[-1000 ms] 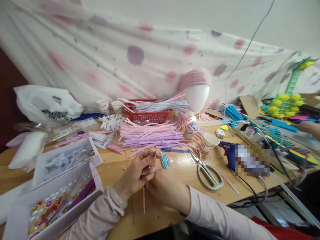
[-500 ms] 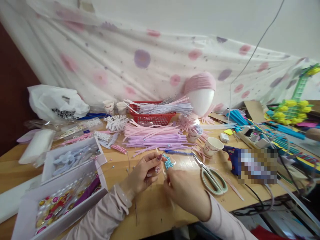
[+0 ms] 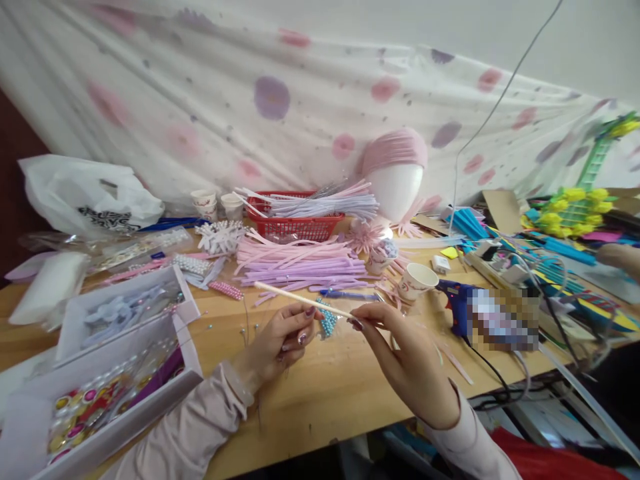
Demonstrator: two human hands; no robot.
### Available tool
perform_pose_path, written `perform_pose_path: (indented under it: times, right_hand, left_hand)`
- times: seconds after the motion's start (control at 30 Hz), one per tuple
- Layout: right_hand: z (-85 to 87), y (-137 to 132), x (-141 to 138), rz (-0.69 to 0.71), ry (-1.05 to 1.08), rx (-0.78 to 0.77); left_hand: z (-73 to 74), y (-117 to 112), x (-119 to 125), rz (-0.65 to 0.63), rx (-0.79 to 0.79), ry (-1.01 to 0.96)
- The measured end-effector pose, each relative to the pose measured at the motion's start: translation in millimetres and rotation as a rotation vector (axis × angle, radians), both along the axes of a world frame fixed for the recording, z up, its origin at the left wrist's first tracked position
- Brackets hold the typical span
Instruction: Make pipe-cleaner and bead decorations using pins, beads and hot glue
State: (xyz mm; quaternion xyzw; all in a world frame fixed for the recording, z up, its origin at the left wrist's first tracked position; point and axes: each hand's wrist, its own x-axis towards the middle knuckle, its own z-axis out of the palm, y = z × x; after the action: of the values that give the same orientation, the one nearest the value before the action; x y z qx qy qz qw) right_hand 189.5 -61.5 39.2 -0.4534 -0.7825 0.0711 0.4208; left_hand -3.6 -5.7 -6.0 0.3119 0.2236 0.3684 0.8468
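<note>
A thin cream stem (image 3: 287,295) lies slantwise across both hands, its far end sticking out to the upper left. My left hand (image 3: 280,337) pinches it between thumb and forefinger, the other fingers curled. At its right end my right hand (image 3: 405,360) grips it with fingertips pressed together. Just behind the stem is a little packet of turquoise beads (image 3: 327,321), partly covered. Pink and lavender pipe cleaners (image 3: 300,267) lie in a pile beyond, with a blue pen (image 3: 347,294) in front. The scissors are mostly hidden behind my right hand.
At left are white boxes (image 3: 187,360) with beads and trims. A red basket (image 3: 300,230) of pale pipe cleaners and a head form with a pink cap (image 3: 395,153) stand behind. To the right are a paper cup (image 3: 417,280), a blue glue gun (image 3: 455,310) and cables.
The stem has swung from upright to nearly level. My right hand has risen and moved right, now over the scissors. The view has shifted slightly.
</note>
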Motion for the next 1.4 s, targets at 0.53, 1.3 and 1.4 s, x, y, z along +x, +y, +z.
perform_pose_path:
  times: [0.53, 1.3, 1.4]
  right_hand:
    - [-10.4, 5.6, 3.5, -0.029, 0.073, -0.015]
    - [-10.8, 3.1, 6.9, -0.066, 0.078, 0.035]
    - [-10.4, 2.7, 5.3, -0.064, 0.101, 0.041]
  left_hand:
    - [4.9, -6.4, -1.7, -0.100, -0.015, -0.069]
    - [0.4, -4.6, -4.9, -0.163, -0.014, -0.136]
    - [0.0, -5.9, -5.4, -0.166, -0.008, -0.128]
